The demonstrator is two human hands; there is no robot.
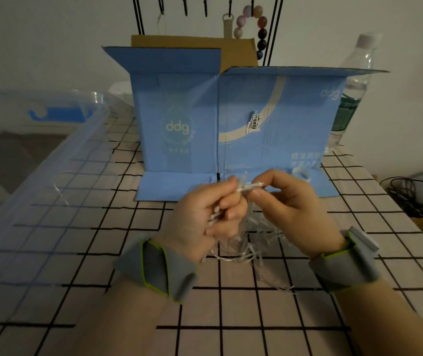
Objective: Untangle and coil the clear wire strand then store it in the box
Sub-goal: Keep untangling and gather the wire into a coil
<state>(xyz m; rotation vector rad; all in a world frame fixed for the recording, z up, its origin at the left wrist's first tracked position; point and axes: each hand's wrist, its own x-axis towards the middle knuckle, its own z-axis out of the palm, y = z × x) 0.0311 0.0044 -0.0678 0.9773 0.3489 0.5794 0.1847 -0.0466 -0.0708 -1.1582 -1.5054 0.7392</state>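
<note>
A tangle of clear wire strand (252,236) hangs between my two hands above the checked tablecloth, with loose loops trailing down onto the cloth. My left hand (205,214) is closed around a bunch of the strand. My right hand (292,211) pinches a short white section of the strand between thumb and forefinger, close to my left fingertips. Both wrists wear grey bands with green edging. A clear plastic box (38,188) lies at the left, its wall reaching over the table edge.
A blue cardboard carton (184,106) with open flaps stands just behind my hands. A small roll of clear tape (300,173) sits on its lower flap. A water bottle (351,93) stands at the back right. Black cables (408,199) lie at the right edge. A bead bracelet (261,29) hangs on a rack.
</note>
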